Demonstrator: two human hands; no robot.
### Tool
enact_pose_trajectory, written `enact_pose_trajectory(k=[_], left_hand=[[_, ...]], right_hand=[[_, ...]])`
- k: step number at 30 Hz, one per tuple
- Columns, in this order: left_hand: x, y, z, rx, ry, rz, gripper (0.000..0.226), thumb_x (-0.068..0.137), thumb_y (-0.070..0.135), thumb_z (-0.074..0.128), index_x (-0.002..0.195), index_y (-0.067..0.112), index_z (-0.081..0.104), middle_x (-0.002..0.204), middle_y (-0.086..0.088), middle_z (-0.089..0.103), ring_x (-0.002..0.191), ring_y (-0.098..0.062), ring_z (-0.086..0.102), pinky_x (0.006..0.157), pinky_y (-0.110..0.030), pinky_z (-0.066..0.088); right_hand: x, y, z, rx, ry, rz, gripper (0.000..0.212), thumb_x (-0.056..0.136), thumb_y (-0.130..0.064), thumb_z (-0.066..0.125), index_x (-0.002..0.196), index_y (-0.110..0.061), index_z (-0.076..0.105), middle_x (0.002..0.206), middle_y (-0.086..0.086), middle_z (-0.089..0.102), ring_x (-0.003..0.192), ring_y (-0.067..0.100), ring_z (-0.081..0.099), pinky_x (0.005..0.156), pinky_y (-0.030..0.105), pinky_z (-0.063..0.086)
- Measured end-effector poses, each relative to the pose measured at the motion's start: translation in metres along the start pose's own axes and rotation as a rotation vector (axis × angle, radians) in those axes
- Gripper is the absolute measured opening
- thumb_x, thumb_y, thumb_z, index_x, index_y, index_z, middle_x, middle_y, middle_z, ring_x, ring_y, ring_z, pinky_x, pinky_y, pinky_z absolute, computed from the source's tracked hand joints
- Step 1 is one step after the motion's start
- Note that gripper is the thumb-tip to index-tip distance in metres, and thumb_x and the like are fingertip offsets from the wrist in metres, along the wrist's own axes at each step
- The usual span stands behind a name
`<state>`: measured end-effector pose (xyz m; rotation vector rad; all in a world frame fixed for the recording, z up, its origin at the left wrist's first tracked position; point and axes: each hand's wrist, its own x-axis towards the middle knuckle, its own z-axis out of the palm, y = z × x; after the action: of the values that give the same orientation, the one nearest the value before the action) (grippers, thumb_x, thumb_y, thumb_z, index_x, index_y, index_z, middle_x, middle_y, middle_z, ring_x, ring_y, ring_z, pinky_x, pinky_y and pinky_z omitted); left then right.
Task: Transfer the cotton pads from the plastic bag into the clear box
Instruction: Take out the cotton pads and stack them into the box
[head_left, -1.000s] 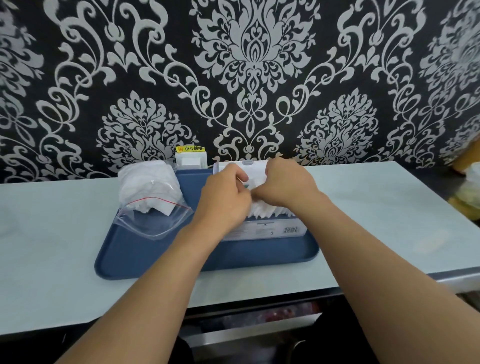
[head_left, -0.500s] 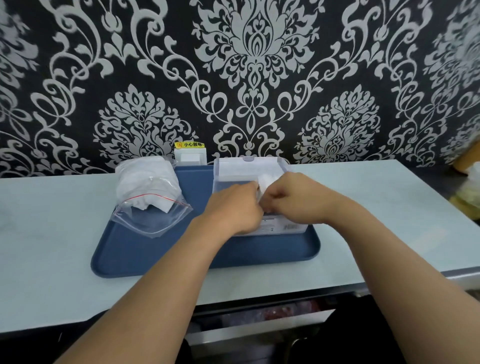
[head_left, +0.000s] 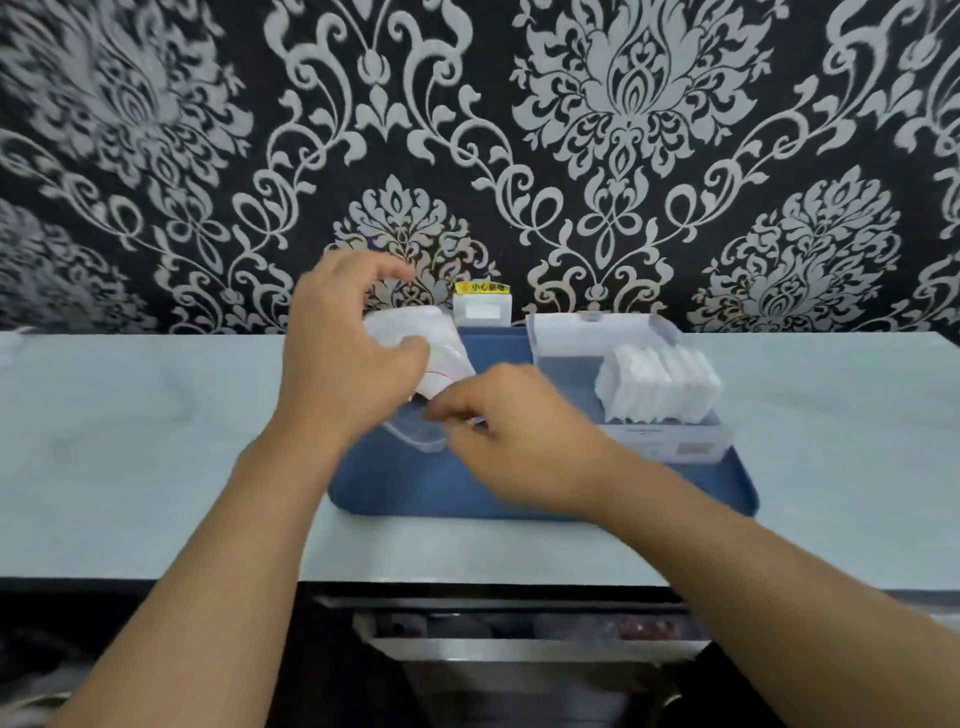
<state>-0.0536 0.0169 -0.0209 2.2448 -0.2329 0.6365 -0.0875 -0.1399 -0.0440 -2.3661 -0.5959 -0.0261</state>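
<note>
A clear plastic bag (head_left: 415, 338) with white cotton pads inside lies on the left part of a blue tray (head_left: 415, 483). My left hand (head_left: 343, 353) is over the bag, its fingers curled around the bag's upper part. My right hand (head_left: 514, 431) pinches the bag's open mouth at its near edge. On the right part of the tray stands the clear box (head_left: 623, 332) with its lid up. A row of white cotton pads (head_left: 657, 387) stands upright in the box's right half; its left half shows no pads.
The tray sits on a pale counter (head_left: 130, 441) against a black-and-silver patterned wall. A small white box with a yellow label (head_left: 482, 306) stands behind the tray. Below the counter's front edge is a metal-edged drawer (head_left: 519, 644).
Both hands left the clear box and moved left to the plastic bag, now gripping it. The pads remain standing in the box. The camera view shifted left.
</note>
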Motion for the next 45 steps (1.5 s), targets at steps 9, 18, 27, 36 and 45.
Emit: enact_pose_trajectory(k=[9,18,27,36,45], left_hand=[[-0.003,-0.052,0.027,0.268,-0.267,-0.325,0.060,0.077,0.026,0.070,0.133,0.021,0.050,0.128,-0.009,0.052,0.110,-0.035,0.058,0.089,-0.041,0.050],[-0.010,-0.020,0.015,0.180,-0.328,-0.319,0.021,0.086,0.014,0.063,0.087,0.029,0.049,0.098,0.002,0.056,0.087,-0.021,0.050,0.069,-0.026,0.037],[0.021,-0.070,0.004,-0.201,-0.243,-0.520,0.081,0.085,0.073,0.056,0.148,0.024,0.044,0.152,0.004,0.045,0.138,-0.018,0.044,0.111,-0.036,0.036],[0.021,-0.085,0.026,-0.185,-0.311,-0.479,0.050,0.076,0.054,0.063,0.103,0.012,0.070,0.107,-0.005,0.071,0.102,-0.024,0.066,0.092,-0.042,0.050],[0.014,-0.097,0.021,-0.139,-0.333,-0.504,0.034,0.089,0.051,0.067,0.098,0.018,0.062,0.099,0.007,0.065,0.090,-0.013,0.060,0.073,-0.029,0.045]], right_hand=[[0.054,0.014,0.055,-0.207,0.091,0.225,0.038,0.094,-0.004,0.051,0.131,0.004,0.050,0.134,0.021,0.051,0.123,0.039,0.052,0.097,0.040,0.045],[0.074,0.019,0.043,-0.222,0.122,0.414,0.021,0.088,-0.016,0.065,0.084,-0.015,0.045,0.069,-0.006,0.044,0.065,0.017,0.048,0.061,0.025,0.037],[0.077,0.031,0.045,-0.129,0.128,0.424,0.028,0.085,-0.017,0.067,0.113,-0.014,0.062,0.081,-0.005,0.057,0.066,0.015,0.052,0.064,0.023,0.046],[0.064,0.039,0.043,-0.020,0.335,0.243,0.004,0.083,-0.004,0.070,0.086,-0.005,0.071,0.079,0.005,0.064,0.072,0.024,0.060,0.069,0.030,0.052],[0.049,0.030,0.044,0.360,0.191,0.303,0.040,0.075,-0.017,0.085,0.110,-0.015,0.066,0.090,-0.005,0.065,0.080,0.015,0.065,0.078,0.030,0.056]])
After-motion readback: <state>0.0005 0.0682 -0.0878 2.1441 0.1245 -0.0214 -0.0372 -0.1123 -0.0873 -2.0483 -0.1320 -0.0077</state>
